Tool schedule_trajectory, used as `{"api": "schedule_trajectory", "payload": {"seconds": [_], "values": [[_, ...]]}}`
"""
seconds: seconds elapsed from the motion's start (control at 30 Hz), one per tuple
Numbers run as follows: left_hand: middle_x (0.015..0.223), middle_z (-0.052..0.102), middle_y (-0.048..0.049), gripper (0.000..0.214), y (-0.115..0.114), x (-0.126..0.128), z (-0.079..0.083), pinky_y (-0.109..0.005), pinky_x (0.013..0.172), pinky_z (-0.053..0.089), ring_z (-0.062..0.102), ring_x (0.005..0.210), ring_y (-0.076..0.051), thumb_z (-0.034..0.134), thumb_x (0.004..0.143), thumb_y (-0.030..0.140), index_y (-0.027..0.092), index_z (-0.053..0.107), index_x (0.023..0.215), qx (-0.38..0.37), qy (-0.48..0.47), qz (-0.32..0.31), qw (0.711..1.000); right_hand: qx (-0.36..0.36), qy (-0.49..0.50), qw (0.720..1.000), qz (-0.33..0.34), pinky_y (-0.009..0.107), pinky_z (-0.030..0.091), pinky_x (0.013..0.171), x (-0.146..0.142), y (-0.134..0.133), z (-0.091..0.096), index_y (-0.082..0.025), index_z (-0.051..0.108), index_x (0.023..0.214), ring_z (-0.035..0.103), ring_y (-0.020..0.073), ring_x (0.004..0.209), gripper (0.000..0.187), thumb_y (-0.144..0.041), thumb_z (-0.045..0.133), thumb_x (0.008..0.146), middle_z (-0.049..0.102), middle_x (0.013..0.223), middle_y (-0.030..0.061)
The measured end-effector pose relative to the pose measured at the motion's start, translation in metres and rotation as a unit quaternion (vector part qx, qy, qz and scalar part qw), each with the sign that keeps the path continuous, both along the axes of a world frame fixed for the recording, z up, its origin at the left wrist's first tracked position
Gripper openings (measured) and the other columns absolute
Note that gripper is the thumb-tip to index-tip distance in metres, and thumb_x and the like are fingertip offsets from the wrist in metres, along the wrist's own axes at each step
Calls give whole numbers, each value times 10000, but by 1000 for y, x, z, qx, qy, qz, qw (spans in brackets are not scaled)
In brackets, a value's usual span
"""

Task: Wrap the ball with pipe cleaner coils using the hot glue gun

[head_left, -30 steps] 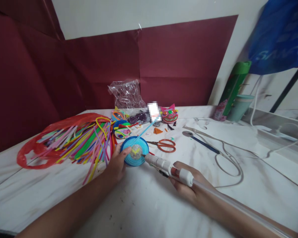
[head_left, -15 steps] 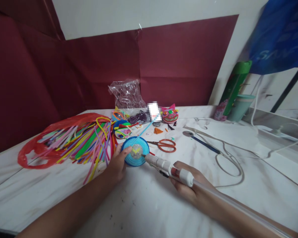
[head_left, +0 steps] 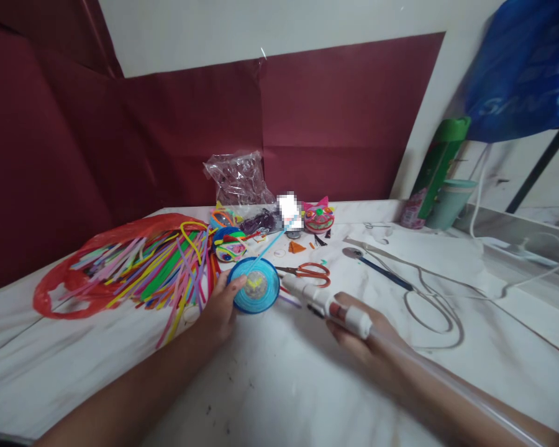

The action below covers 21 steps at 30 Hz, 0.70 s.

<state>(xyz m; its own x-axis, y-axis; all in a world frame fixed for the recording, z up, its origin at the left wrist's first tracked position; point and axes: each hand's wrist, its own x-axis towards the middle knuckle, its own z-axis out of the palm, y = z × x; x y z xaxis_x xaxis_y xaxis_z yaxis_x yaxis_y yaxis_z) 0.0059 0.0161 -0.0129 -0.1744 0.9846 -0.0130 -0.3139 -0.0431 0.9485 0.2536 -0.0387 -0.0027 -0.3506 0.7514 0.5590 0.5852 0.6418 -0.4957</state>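
Observation:
My left hand point(head_left: 218, 305) grips the left edge of a round blue coiled paper disc point(head_left: 254, 285), holding it tilted up on the white table point(head_left: 270, 379); a thin blue strip runs from the disc toward the back. My right hand point(head_left: 361, 341) is wrapped round a white glue gun point(head_left: 323, 302) with a clear glue stick trailing back along my forearm. Its nozzle points left and sits a little to the right of the disc, apart from it.
A red plastic bag of coloured paper strips point(head_left: 140, 264) lies to the left. Orange-handled scissors point(head_left: 310, 273), small finished paper crafts point(head_left: 319, 217), a crumpled clear bag point(head_left: 237, 177) and a white cable point(head_left: 428, 298) lie behind and to the right. A green bottle point(head_left: 435, 164) stands at the back right.
The glue gun's nozzle has drawn back from the centre of the disc, up and to the right. My left hand keeps the disc in place.

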Motion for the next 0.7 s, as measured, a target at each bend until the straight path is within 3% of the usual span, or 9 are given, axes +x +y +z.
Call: {"api": "schedule_trajectory", "payload": {"seconds": [0.13, 0.27, 0.4, 0.7], "values": [[843, 704, -4, 465, 3, -1, -1, -236, 602, 503, 662, 690, -150, 759, 634, 329, 206, 602, 1054, -8, -24, -17, 1000, -17, -131, 979, -153, 288, 445, 606, 30, 33, -8, -214, 505, 787, 613, 218, 733, 137, -281, 425, 877, 639, 793, 66], [830, 699, -4, 461, 2, -1, 0, -229, 585, 489, 668, 717, -161, 755, 632, 321, 211, 602, 1053, -1, -23, -15, 1000, -16, -310, 916, -255, 326, 439, 713, 50, 56, -19, -157, 569, 859, 603, 271, 866, 94, -155, 476, 859, 664, 875, 139], [844, 700, -11, 578, -2, -1, 1, -265, 615, 512, 676, 738, -185, 751, 633, 346, 213, 563, 1164, 2, -5, -34, 999, -32, -400, 872, -280, 348, 430, 752, 55, 64, -29, -93, 605, 943, 588, 318, 946, 130, -106, 499, 868, 664, 951, 185], [908, 678, -28, 661, -4, -2, 2, -311, 711, 518, 662, 816, -204, 753, 608, 342, 206, 529, 1215, 28, 24, -30, 999, -49, -404, 871, -277, 354, 451, 738, 61, 68, -31, -96, 654, 929, 629, 310, 940, 176, -181, 510, 875, 698, 945, 178]]}}
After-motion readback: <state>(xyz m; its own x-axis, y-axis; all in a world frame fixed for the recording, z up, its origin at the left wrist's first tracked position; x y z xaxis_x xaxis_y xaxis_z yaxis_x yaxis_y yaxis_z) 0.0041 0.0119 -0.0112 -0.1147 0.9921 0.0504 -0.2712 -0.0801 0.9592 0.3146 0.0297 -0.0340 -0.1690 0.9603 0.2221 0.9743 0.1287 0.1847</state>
